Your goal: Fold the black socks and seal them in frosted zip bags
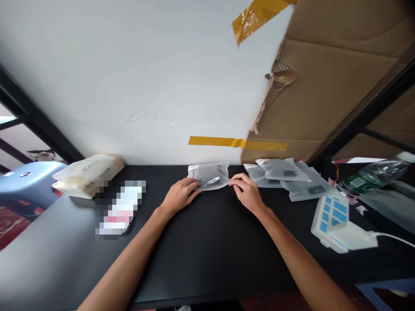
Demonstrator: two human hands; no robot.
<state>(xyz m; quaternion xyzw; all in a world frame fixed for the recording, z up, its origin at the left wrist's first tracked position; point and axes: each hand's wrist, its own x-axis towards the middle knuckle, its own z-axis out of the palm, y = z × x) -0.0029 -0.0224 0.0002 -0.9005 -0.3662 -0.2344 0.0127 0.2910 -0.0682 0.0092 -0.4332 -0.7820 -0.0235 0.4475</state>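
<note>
The left hand (181, 194) is partly open, palm down, its fingers loosely bent and their tips on the left end of a frosted bag (211, 172); the right hand (248, 193) has its thumb and forefinger closed on the bag's right corner, the other fingers curled. The frosted bag lies near the middle of the table's (207, 250) back edge, between the two hands; something small and dark with a shiny glint shows through it.

Right of the right hand, along the back edge, is a group of similar bags (285, 170), partly overlapping, with dark things inside; past them, toward the back right corner, a clear bottle (372, 176) with a green label lies on its side; in front of it, nearer the right edge, sits a white box (330, 220) with blue patches and a white cord (394, 238).

Well left of the left hand lies a flat item (121, 209), blurred into squares, too unclear to name; behind it, at the back left corner, a paper bag (89, 175) lies on its side; beyond the left edge stands a blue stool (35, 172). Behind the table rise a white panel (145, 77) and brown cardboard (324, 86), joined low down by yellow tape (214, 141).
</note>
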